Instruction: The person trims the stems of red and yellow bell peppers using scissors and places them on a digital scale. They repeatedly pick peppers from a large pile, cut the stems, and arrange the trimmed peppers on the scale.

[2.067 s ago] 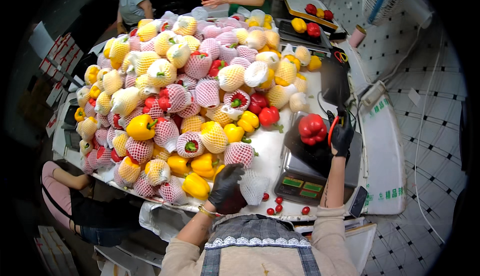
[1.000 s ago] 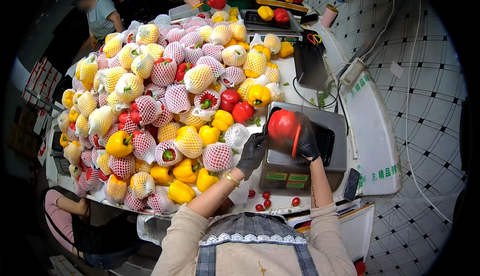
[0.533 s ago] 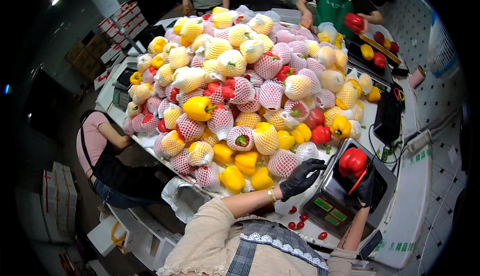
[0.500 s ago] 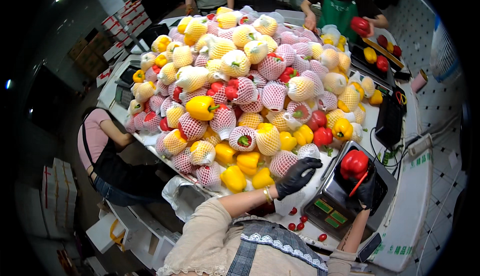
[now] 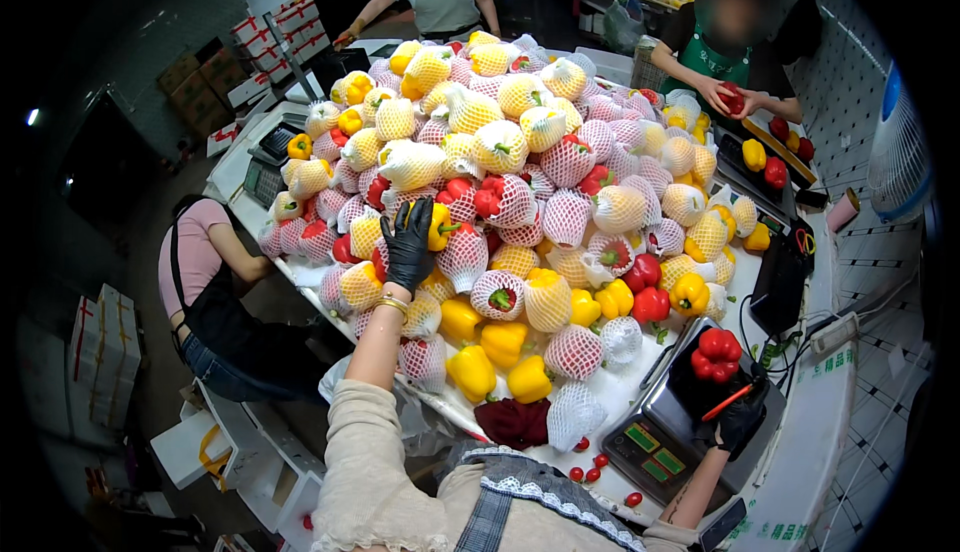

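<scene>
My left hand, in a black glove, reaches into the pile with fingers spread. It lies against the left side of a bare yellow bell pepper, covering part of it. At the lower right, my black-gloved right hand is closed round a thin orange stick-like tool; its exact kind is unclear. Just beyond that hand, a red bell pepper sits on the dark plate of a weighing scale with green displays.
Bell peppers in foam nets are heaped across the table. Small red tomatoes and a dark red cloth lie near me. A person in green handles a red pepper; others stand far and left. A cable runs beside the scale.
My left hand has swung forward and left from near the scale to the yellow pepper. My right hand has drawn back from the red pepper, still holding the orange tool.
</scene>
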Motion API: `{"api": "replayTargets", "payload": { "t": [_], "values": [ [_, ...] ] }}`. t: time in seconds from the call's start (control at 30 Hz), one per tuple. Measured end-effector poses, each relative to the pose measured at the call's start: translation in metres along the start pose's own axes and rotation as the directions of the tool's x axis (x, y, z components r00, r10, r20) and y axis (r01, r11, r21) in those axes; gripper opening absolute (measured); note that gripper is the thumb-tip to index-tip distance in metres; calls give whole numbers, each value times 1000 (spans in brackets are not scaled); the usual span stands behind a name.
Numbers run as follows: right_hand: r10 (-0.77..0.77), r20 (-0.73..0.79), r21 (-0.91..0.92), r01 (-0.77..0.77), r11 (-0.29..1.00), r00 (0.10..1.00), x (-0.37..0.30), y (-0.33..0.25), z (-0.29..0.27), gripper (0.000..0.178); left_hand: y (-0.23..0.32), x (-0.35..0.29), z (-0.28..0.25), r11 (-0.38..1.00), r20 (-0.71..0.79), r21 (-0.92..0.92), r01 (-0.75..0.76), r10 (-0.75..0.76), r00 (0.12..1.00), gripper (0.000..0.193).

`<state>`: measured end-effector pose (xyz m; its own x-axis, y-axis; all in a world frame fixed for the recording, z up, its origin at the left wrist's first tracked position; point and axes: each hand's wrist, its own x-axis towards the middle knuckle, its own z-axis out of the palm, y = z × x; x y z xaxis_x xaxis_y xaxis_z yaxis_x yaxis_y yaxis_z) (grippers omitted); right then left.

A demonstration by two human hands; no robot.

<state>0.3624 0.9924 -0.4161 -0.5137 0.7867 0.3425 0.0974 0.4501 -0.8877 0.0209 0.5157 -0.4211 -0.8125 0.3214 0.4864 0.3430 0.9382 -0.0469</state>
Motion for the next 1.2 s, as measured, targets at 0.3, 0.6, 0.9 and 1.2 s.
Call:
{"api": "replayTargets", "payload": {
  "t": [0.3, 0.6, 0.9, 1.2],
  "values": [
    [51, 498, 305, -230, 924, 866, -67, -78, 45, 22, 94, -19, -73, 760, -253, -636, -135, -41, 966, 85],
    [-404, 644, 223, 346, 911, 649, -122, -121, 91, 43, 150, -89, -108, 657, -511, -637, -404, 33, 859, 88],
    [-3, 738, 261, -281, 924, 675, -132, -108, 100, 28, 125, -105, -114, 711, -558, -567, -415, 39, 829, 75],
    [-54, 854, 310, -422, 852, 518, -159, -94, 134, 26, 18, -179, -142, 496, -141, -833, 245, -619, 773, 79]
  ]
}}
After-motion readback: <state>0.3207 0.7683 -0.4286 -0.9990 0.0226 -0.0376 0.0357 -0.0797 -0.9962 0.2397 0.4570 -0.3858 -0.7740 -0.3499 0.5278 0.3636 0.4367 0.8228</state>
